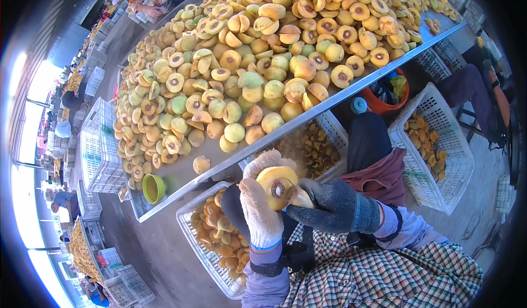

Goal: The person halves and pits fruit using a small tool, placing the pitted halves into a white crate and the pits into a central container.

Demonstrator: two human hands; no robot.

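Note:
My left hand [262,209], in a whitish, stained fabric glove, is closed around a yellow peach half [277,186]. The cut face is turned up and shows a pale stone in a brown ring at its middle. My right hand [332,202], in a dark grey glove, is closed on a small pitting tool [301,198] with a pale handle. Its tip meets the right side of the peach half; the exact shape of the tip is hidden. Both hands are close together above my lap, just in front of the metal table [230,158] heaped with peach halves [230,60].
Below my hands stand a white crate [189,236] of peach halves and another crate [341,129] with brown scraps. At right are a third crate [455,190], a red bucket [403,96] and a seated person [466,88]. A green bowl [153,188] sits on the table's corner.

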